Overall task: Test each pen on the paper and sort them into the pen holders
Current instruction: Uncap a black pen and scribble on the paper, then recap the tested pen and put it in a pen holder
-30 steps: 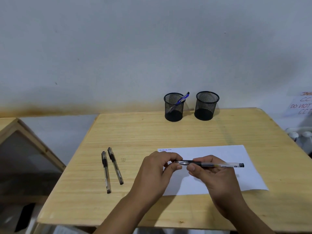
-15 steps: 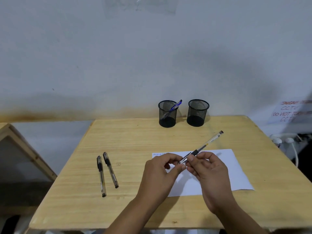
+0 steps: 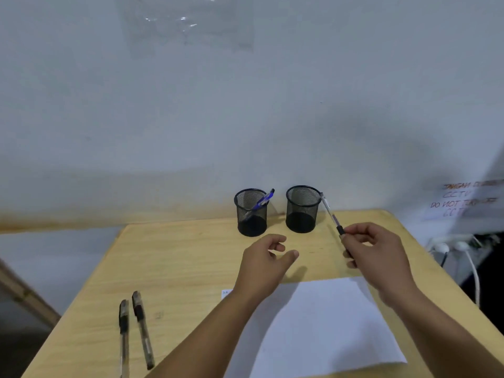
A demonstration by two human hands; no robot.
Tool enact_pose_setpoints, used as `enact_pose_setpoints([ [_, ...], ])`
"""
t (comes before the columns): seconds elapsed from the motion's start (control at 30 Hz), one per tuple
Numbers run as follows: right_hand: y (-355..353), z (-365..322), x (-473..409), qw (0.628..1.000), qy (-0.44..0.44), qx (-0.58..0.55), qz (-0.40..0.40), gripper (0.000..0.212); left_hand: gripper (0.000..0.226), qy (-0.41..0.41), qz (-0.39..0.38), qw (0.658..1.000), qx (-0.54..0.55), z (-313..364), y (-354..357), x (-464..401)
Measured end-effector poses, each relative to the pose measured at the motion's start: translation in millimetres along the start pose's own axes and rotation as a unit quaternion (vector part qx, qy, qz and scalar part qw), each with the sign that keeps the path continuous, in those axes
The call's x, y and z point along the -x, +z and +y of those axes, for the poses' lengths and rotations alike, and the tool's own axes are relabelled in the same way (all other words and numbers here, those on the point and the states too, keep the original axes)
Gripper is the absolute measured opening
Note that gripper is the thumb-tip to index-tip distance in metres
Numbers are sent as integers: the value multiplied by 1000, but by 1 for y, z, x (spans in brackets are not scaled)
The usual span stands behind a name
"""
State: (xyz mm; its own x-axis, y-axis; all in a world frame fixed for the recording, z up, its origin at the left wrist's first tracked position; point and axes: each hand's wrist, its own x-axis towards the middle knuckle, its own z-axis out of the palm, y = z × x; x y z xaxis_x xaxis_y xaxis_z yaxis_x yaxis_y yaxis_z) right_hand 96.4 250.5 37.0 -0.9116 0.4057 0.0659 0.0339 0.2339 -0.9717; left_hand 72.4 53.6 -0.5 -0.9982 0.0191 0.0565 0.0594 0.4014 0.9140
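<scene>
Pen (image 3: pixel 331 214) sits pinched at its dark grip by the right hand (image 3: pixel 377 252) fingers (image 3: pixel 351 233), far end beside the right holder (image 3: pixel 302 208); probably light, stiff, slippery; left hand (image 3: pixel 266 261) fingers loosely curled, empty.

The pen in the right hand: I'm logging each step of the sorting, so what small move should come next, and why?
Probably ease the pen a little left and lower it into the right holder. The right hand pinches its grip end, and its far end sits at that holder's rim, not yet inside. The left hand holds nothing.
</scene>
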Motion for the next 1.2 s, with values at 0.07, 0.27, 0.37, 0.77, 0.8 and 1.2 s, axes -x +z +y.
enact_pose_setpoints([
  [0.07,-5,-6,-30,998,-27,63,4,10,42,-22,3,1000,-1,0,12,-29],
  [0.27,3,-22,-101,975,-97,197,-37,14,73,-39,51,997,-29,-3,50,-102],
  [0.37,18,-19,-121,961,-119,244,-56,12,82,-38,72,995,-51,-2,61,-119],
  [0.77,51,-3,-147,941,-156,291,-70,9,62,-15,64,997,-40,-7,69,-125],
  [0.8,50,-2,-146,944,-155,285,-68,15,60,-12,62,997,-41,-7,68,-124],
  [1.2,25,11,-64,967,-142,209,-27,21,57,-34,45,998,-24,-22,15,-44],
])
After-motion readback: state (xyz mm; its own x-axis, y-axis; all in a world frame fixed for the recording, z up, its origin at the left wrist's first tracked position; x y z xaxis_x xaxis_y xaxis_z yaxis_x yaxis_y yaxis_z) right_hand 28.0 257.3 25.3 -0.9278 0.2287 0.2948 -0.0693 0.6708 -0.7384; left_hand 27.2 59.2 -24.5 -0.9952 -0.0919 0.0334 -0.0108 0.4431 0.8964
